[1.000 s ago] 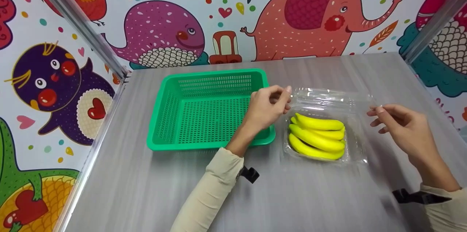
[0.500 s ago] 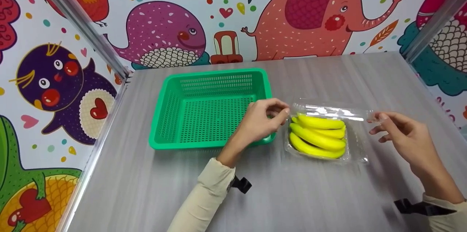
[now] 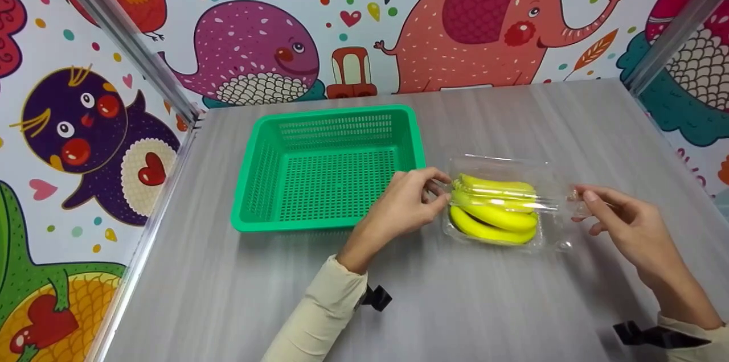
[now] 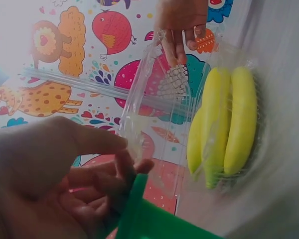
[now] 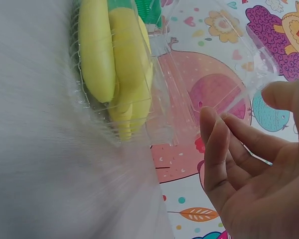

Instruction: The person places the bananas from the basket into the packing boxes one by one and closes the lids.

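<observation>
Several yellow bananas [image 3: 492,217] lie in the base of a clear plastic clamshell box [image 3: 549,239] on the table. Its hinged lid [image 3: 507,165] leans forward over them, partly lowered, its front edge still above the base. My left hand [image 3: 401,202] pinches the lid's left corner between thumb and fingers, close to a green basket [image 3: 330,225]. At the opposite corner my right hand [image 3: 632,225] holds the lid with thumb and fingertips. In the right wrist view, the lid's edge runs between the thumb [image 5: 281,94] and the curled fingers.
The green basket stands left of the box with nothing in it. Behind the grey table [image 3: 512,305] rises a wall with cartoon animals [image 3: 484,26], and another printed panel [image 3: 85,140] borders the left side.
Both hands have come down and toward the person, swinging the lid from nearly upright to over the bananas. The box base and the basket have stayed in place.
</observation>
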Tool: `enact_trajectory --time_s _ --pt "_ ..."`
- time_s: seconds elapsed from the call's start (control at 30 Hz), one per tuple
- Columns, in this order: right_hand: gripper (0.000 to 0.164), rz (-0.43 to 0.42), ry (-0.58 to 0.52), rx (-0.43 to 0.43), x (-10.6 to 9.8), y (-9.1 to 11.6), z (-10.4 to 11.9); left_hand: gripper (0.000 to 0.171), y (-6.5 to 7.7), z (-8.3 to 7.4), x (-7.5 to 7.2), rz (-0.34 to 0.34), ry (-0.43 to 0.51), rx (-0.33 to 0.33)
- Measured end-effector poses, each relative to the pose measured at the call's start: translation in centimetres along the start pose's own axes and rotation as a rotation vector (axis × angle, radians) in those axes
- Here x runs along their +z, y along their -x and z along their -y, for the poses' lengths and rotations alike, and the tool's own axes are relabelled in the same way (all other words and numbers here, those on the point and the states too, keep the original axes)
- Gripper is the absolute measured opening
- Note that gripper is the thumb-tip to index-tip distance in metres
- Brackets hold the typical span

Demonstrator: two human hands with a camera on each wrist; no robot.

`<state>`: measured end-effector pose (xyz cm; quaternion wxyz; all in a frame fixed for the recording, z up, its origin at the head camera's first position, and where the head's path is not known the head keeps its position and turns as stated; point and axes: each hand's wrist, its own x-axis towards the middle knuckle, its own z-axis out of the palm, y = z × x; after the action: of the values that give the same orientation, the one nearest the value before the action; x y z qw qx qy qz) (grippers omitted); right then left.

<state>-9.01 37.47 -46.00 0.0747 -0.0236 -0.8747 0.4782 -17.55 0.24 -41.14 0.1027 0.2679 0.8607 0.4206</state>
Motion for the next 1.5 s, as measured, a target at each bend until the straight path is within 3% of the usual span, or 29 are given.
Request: enact_trajectory --time_s 0.3,0.53,0.73,0.97,1.2,1.33,1.5 --pt "0.047 0.043 0.014 -0.001 0.4 1.0 -0.3 0.036 0.4 -1.3 1.4 -0.002 -0.269 -0.026" --pt "0.048 0.057 0.057 0.012 0.8 1.5 -0.8 0.032 0.7 -1.8 2.5 -0.065 -0.478 -0.033" --pt "0.050 0.057 0.074 0.024 0.9 1.6 -1.3 0.010 1.0 -2.0 3.2 -0.110 -0.609 -0.007" --pt "0.048 0.048 0.090 0.004 1.2 1.9 -1.4 0.008 1.5 -1.9 4.2 -0.219 -0.786 0.066" --pt "0.049 0.041 0.111 0.012 1.3 2.0 -1.8 0.005 1.9 -2.0 5.4 -0.293 -0.948 0.085" --pt "0.050 0.036 0.108 0.006 1.4 2.1 -1.8 0.008 2.2 -1.9 6.0 -0.346 -0.996 0.099" --pt "0.050 0.023 0.120 0.005 1.6 2.3 -1.8 0.013 2.8 -2.0 6.7 -0.459 -1.021 0.145"
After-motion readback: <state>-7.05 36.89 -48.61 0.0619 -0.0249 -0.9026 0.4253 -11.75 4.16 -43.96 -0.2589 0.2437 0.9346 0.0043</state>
